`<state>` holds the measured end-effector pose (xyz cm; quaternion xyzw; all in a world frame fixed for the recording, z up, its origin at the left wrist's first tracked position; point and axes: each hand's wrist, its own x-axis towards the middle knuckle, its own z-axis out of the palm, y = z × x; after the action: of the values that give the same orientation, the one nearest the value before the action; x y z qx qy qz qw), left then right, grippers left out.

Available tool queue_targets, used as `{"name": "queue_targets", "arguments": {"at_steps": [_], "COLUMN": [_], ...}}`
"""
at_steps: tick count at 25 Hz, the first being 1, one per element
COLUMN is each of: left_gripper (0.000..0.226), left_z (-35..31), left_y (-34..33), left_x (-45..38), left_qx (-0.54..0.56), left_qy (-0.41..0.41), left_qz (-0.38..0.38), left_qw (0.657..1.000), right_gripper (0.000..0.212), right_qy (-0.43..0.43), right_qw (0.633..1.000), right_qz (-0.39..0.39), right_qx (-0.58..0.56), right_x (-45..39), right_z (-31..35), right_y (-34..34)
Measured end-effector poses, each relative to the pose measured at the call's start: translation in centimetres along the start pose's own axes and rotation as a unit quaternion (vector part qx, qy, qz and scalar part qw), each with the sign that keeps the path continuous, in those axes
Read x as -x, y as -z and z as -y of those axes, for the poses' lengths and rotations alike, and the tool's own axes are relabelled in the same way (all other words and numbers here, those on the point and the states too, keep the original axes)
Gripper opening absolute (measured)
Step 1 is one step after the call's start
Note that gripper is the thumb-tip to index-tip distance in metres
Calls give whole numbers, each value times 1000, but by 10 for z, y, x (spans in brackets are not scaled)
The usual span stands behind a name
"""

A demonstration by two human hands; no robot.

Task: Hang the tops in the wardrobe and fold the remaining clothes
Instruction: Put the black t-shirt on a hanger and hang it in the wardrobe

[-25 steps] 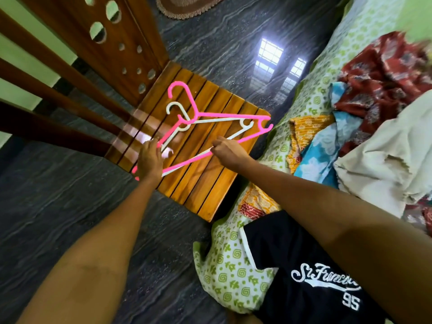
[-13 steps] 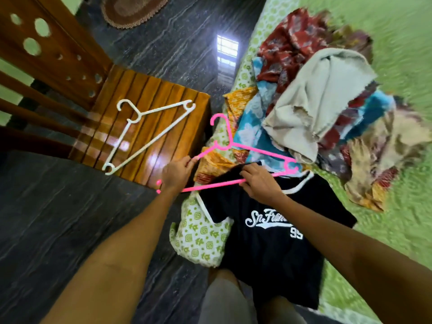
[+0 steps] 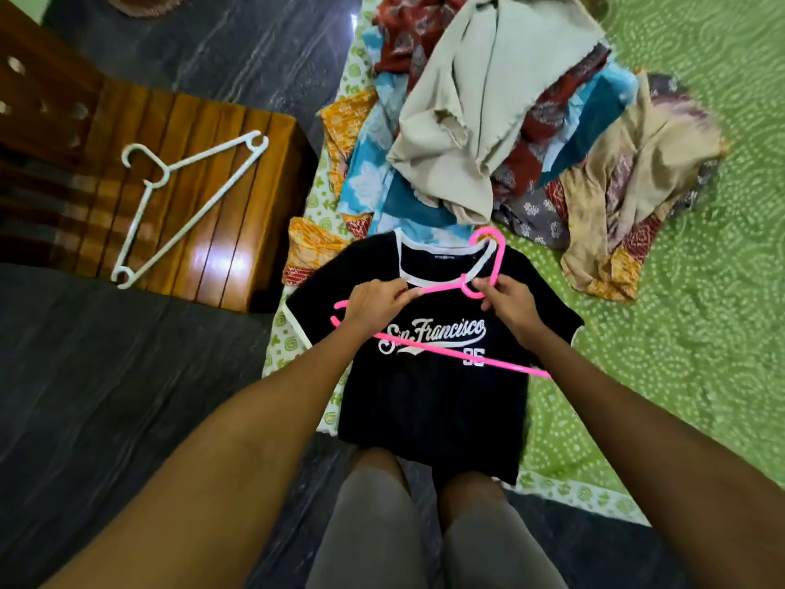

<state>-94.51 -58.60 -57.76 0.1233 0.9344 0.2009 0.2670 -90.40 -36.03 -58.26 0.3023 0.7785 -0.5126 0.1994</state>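
A black T-shirt (image 3: 429, 401) with white lettering and white trim lies flat at the near edge of the bed, collar pointing away from me. Over its chest I hold a pink plastic hanger (image 3: 450, 354). My left hand (image 3: 374, 303) pinches the hanger's upper left arm. My right hand (image 3: 507, 301) grips it just below the hook, which lies on the collar. A heap of mixed clothes (image 3: 509, 133), cream, red, blue and beige, is piled on the bed beyond the shirt.
A white hanger (image 3: 182, 206) lies on the seat of a wooden chair (image 3: 238, 257) to the left. The green patterned bedsheet (image 3: 701, 325) stretches to the right. Dark stone floor (image 3: 127, 397) lies on the left, and my knees show below the shirt.
Both hands carried the pink hanger from the chair seat over to the bed and now hold it above the black T-shirt. The white hanger stayed on the chair.
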Motion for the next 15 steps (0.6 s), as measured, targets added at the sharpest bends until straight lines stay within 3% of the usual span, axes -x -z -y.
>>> {"name": "queue_targets", "arguments": {"at_steps": [3, 6, 9, 12, 15], "left_gripper": [32, 32, 41, 42, 41], "left_z": [-12, -20, -23, -18, -13], "left_y": [-10, -11, -6, -2, 5], "left_x": [-16, -42, -64, -76, -81], "left_qx": [78, -38, -127, -196, -241], "left_qy": [-14, 1, 39, 100, 115], "left_qz": [-26, -71, -26, 8, -34], "left_qw": [996, 997, 991, 975, 963], "right_gripper": [26, 32, 29, 24, 27], "right_qy": [-45, -89, -113, -112, -94], "right_qw": [994, 984, 975, 972, 976], "right_qz": [-49, -128, -180, -196, -190], "right_qx": [-83, -87, -71, -67, -45], "right_x": [-7, -12, -17, -22, -30], "right_z": [-16, -33, -50, -55, -48], "right_y": [16, 37, 52, 55, 49]}}
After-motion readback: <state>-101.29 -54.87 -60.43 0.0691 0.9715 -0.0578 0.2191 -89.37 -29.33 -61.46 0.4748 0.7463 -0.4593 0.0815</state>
